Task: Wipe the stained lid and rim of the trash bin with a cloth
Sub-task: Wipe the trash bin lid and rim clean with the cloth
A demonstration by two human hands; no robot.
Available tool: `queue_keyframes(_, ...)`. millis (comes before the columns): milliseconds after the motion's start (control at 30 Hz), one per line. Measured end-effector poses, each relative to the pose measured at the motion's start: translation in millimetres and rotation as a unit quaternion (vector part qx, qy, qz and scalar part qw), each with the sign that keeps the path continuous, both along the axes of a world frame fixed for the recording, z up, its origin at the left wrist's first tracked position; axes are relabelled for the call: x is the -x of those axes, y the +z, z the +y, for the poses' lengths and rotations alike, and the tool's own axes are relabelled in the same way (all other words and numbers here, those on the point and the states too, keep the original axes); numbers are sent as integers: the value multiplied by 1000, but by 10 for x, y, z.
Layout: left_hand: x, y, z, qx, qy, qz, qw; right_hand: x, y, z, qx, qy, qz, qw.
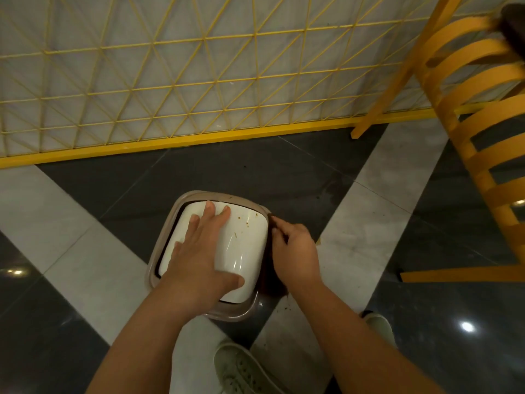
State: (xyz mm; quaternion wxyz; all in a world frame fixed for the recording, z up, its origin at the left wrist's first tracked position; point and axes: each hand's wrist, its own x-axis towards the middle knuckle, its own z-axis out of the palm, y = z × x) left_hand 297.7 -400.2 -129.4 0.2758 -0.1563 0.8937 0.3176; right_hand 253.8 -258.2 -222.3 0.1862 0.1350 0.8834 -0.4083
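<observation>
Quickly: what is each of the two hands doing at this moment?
Left hand: open, fingers flat on the white lid.
Right hand: fingers curled around a dark cloth at the bin rim.

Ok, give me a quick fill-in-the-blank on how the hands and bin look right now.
The left hand presses flat on the white ____.
The right hand holds a dark ____ at the bin's right rim.
Brown specks dot the lid near its ____ edge.

Missing words: lid; cloth; right

The person's forearms (159, 331) were bare to the frame's edge, and pale greenish-white lace-up shoes (241, 368) with speckled, scuffed canvas covered both feet.
</observation>
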Motion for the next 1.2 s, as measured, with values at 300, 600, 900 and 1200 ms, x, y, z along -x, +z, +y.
queue_keyframes(300,-13,-17,-10,1,-1,3,1000,-839,60,111,-1,81,-20,997)
queue_keyframes(600,-2,-22,-15,-10,-2,4,1000,286,-22,23,-75,112,72,988)
queue_keyframes(900,-7,-28,-30,-10,-3,3,1000,-255,-51,122,-50,82,54,994)
queue_keyframes(1200,1,-20,-10,8,-9,1,1000,-1068,-4,200,-1,198,50,979)
